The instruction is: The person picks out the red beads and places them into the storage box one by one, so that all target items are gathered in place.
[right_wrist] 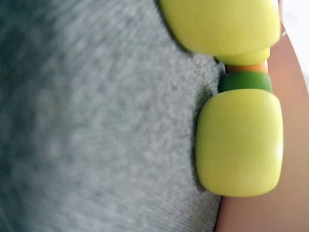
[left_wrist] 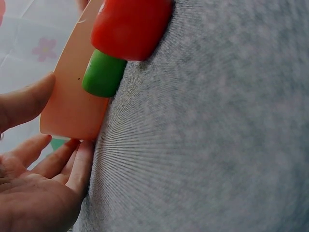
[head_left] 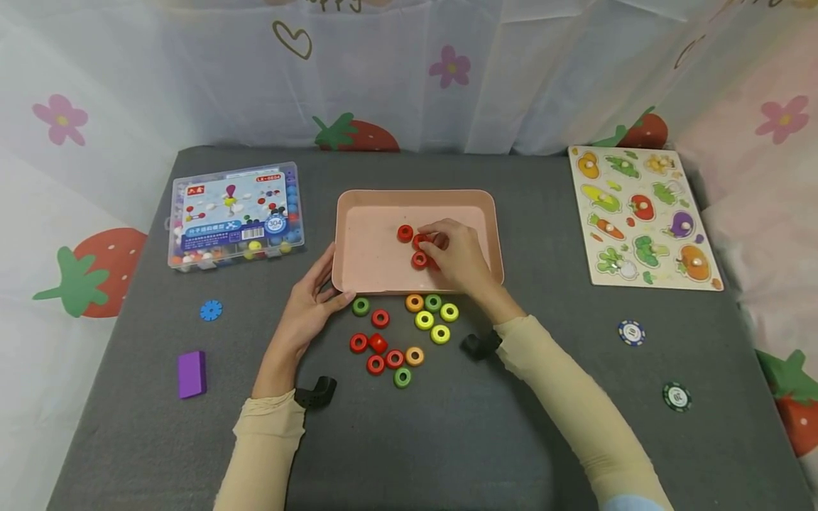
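Note:
A shallow pink tray (head_left: pixel 364 220) lies on the grey table. My left hand (head_left: pixel 304 306) holds its near left corner, the thumb against the front wall and the fingers along the left side; the left wrist view shows this hand (left_wrist: pixel 46 193) up close. Over the tray, my right hand (head_left: pixel 459 257) pinches a red ring bead (head_left: pixel 418 241) between thumb and fingertips. Beside it in the tray sit other red beads (head_left: pixel 405 233), one partly hidden under the hand. The right hand's fingers are out of the right wrist view, where yellow beads (right_wrist: pixel 239 142) fill the foreground.
In front of the tray lie loose red beads (head_left: pixel 375 365), green (head_left: pixel 402 377), orange (head_left: pixel 415 355) and yellow beads (head_left: pixel 440 334). Around them are a boxed bead set (head_left: pixel 235 216), a blue disc (head_left: pixel 211 310), a purple block (head_left: pixel 192 375), a vegetable puzzle board (head_left: pixel 645 220) and two poker chips (head_left: pixel 677 396).

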{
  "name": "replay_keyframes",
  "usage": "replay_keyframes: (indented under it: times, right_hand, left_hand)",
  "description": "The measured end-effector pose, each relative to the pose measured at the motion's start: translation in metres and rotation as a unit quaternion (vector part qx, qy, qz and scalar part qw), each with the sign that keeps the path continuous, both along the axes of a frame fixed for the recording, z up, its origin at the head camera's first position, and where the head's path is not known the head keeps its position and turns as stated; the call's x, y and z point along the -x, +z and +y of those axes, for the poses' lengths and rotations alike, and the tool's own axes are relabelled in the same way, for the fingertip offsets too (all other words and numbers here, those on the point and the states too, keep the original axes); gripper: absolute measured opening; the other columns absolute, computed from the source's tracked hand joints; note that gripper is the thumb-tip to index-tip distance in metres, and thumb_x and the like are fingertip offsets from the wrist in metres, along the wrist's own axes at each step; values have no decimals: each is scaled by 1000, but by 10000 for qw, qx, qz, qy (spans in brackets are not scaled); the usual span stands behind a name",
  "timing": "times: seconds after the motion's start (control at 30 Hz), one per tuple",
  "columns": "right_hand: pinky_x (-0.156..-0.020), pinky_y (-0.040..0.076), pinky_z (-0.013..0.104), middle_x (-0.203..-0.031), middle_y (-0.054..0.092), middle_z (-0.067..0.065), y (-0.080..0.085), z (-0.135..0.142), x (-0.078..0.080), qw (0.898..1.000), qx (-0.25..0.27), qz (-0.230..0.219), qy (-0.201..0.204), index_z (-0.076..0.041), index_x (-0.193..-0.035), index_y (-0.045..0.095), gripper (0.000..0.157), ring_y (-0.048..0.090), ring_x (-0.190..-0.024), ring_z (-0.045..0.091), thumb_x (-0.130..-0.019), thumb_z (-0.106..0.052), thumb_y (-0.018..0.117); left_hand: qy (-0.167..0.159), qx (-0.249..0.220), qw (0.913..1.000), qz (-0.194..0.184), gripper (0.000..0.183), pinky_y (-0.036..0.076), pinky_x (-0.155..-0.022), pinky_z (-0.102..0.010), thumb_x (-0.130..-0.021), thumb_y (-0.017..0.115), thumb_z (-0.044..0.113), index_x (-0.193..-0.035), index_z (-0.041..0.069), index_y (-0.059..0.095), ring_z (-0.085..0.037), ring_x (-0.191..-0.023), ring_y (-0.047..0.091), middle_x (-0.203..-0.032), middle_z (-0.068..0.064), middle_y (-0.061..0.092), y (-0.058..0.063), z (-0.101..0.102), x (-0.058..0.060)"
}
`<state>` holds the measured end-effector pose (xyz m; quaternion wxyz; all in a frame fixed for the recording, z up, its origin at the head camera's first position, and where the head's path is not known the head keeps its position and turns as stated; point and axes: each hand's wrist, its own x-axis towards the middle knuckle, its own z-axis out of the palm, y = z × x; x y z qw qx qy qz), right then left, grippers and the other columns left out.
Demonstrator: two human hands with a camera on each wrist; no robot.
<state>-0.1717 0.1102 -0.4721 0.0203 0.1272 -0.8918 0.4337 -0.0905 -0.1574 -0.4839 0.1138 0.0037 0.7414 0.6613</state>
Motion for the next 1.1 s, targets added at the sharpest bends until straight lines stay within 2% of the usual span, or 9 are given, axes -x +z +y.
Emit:
replay_keyframes:
  times: [0.23,0.43,0.53,0.63,0.73,0.8,0.97,1.1]
  right_hand:
    - [-69,47,29,-92,69,10,3,-1,-3,9997,-205,22,108,-5,-112,75,24,60,-79,20,-88,-8,77]
    - [-73,48,32,-96,69,11,13,-2,-15,9988,-173,50,460,-4,-111,74,26,58,-84,24,-86,-10,79]
    - [-71,50,33,-95,68,11,17,-4,-26,9965,-21,176,812,-4,-111,74,27,59,-82,23,-85,-8,80]
    - [-70,51,31,-94,69,7,20,-8,-39,9898,60,213,1404,-5,-110,74,25,59,-80,19,-86,-10,80]
    - [-67,51,28,-94,68,4,20,-12,-53,9787,-176,267,2029,-8,-108,75,24,58,-78,16,-86,-15,80]
    - [-63,48,26,-94,67,3,19,-15,-60,9721,-488,450,2250,-10,-107,76,24,57,-75,15,-86,-20,81]
    - [-60,44,23,-95,64,1,19,-19,-70,9692,-783,878,2166,-12,-105,76,26,56,-73,13,-82,-22,84]
    - [-58,43,21,-88,62,-5,18,-22,-76,9660,-832,705,2344,-15,-107,75,24,52,-68,7,-85,-23,82]
  left_hand:
    - [0,25,10000,-17,84,32,-118,-47,-93,71,7,-161,26,25,-15,-150,26,-164,-1,27,1,0,0]
    - [32,53,10000,-46,84,32,-119,-48,-93,71,7,-161,26,25,-16,-150,26,-164,-1,28,3,0,0]
    - [24,35,10000,-44,84,32,-119,-48,-93,71,8,-160,26,25,-16,-150,27,-164,-1,28,2,0,0]
    - [16,20,10000,-25,84,32,-119,-48,-93,71,8,-160,26,25,-16,-150,27,-164,-1,28,2,1,0]
    - [5,4,10000,-3,84,32,-118,-48,-93,71,7,-160,26,25,-16,-150,27,-164,-1,28,2,0,0]
    - [3,1,10000,10,84,32,-118,-48,-93,71,7,-160,26,25,-16,-150,27,-164,-1,28,2,1,0]
    - [-4,-13,10000,16,84,32,-118,-49,-93,70,6,-160,26,25,-17,-150,27,-164,-2,29,2,1,0]
    - [9,-2,10000,1,84,32,-118,-49,-93,70,6,-161,26,25,-16,-150,27,-164,-2,28,2,0,0]
